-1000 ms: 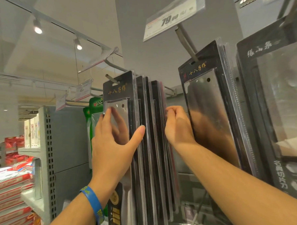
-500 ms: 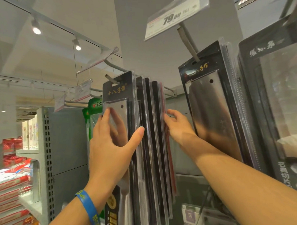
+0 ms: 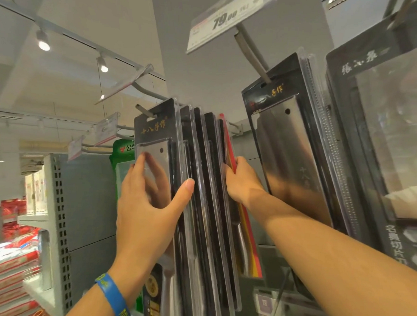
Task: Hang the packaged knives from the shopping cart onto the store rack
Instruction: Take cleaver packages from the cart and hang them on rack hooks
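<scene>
Several packaged knives in black blister cards hang together on a grey rack hook (image 3: pixel 142 109). The front packaged knife (image 3: pixel 156 136) shows a steel cleaver blade. My left hand (image 3: pixel 150 203) holds this front pack, fingers flat on its face and thumb pressed on its right edge. My right hand (image 3: pixel 242 183) grips the rearmost packs of the row (image 3: pixel 215 143) from the right, fingers curled round a red-backed card (image 3: pixel 230 149). The shopping cart is out of view.
Another packaged cleaver (image 3: pixel 289 147) hangs on the hook to the right under a 79.00 price tag (image 3: pixel 223 17). A bigger black knife box (image 3: pixel 380 132) fills the far right. Green packs (image 3: pixel 121 151) hang behind on the left, beside a grey perforated upright (image 3: pixel 57 199).
My right hand has slid up and closed round the back packs, tilting them so the red card shows. The left hand has stayed on the front pack.
</scene>
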Tool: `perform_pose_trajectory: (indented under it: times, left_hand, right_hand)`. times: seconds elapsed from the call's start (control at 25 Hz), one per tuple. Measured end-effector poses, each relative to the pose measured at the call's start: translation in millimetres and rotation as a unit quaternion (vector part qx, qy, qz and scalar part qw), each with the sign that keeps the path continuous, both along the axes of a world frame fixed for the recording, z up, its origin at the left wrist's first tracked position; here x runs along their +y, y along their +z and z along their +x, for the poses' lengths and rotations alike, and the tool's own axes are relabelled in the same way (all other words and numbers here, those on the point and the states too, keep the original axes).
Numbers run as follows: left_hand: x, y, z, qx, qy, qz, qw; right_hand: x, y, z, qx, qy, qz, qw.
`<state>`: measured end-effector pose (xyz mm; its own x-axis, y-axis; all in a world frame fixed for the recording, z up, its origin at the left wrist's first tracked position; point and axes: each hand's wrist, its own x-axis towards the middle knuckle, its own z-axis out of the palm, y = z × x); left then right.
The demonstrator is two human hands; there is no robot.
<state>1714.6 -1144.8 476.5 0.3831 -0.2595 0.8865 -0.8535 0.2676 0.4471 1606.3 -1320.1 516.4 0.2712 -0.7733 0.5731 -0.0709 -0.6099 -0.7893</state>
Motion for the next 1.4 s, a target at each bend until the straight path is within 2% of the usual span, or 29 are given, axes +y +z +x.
perform_pose_trajectory:
  times: [0.12, 0.24, 0.32, 0.6, 0.8, 1.0, 1.16, 1.4]
  left_hand:
    - [-0.7, -0.3, 0.7, -0.004, 0.006, -0.002, 1.0]
    - [-2.1, 0.8, 1.7, -0.01, 0.012, -0.004, 1.0]
    - [-2.7, 0.5, 1.7, -0.009, 0.015, -0.005, 1.0]
    - [-2.0, 0.4, 2.4, -0.014, 0.014, -0.015, 1.0]
    - [-3.0, 0.2, 3.8, -0.013, 0.019, -0.012, 1.0]
    - [-3.2, 0.3, 6.5, -0.016, 0.035, -0.012, 0.999]
    - [-6.4, -1.8, 7.2, -0.021, 0.047, -0.016, 0.999]
    - [-13.8, -2.1, 1.5, -0.023, 0.062, -0.03, 0.997]
  right_hand:
    - [8.8, -3.1, 1.0, -0.086, 0.02, -0.011, 0.996]
    - [21.4, -19.1, 5.2, -0.192, -0.004, -0.144, 0.971]
    - [25.1, -27.7, 9.4, -0.225, -0.027, -0.197, 0.954]
    - [32.8, -19.5, 10.2, -0.195, -0.06, -0.262, 0.943]
    - [30.7, -11.3, 9.7, -0.162, -0.037, -0.182, 0.969]
    - [28.6, 1.7, 4.6, -0.136, 0.14, -0.068, 0.978]
    - [27.6, 1.7, 0.7, -0.133, 0.211, -0.074, 0.966]
    - [31.1, -2.9, -3.2, -0.125, 0.196, -0.12, 0.965]
